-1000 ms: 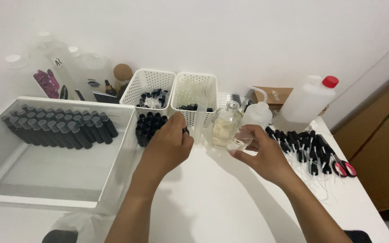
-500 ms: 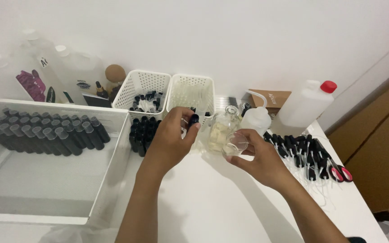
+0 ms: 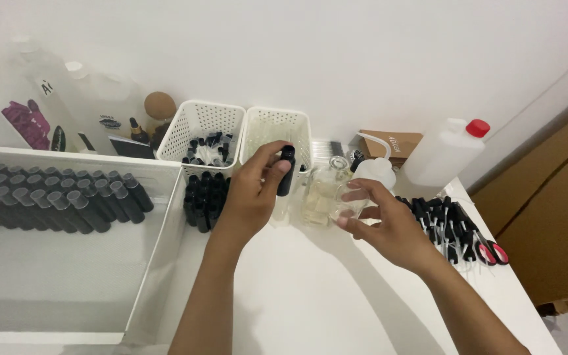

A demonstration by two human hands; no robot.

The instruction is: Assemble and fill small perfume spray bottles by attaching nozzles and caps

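My left hand [image 3: 252,197] pinches a small black cylindrical bottle [image 3: 286,171] upright at twelve o'clock, in front of the near-empty white perforated plastic basket [image 3: 276,129]. My right hand [image 3: 389,227] wraps the clear glass flask of pale yellow liquid [image 3: 322,194] standing on the white tabletop [image 3: 310,289]. At ten o'clock, a second white perforated basket [image 3: 195,125] holds black caps; at nine, a clear plastic bin [image 3: 159,263] holds a row of black bottles [image 3: 60,200]. Open tabletop lies at six.

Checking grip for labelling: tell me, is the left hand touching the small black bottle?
Touching. The head view shows the left hand gripping the small black bottle between thumb and fingertips.
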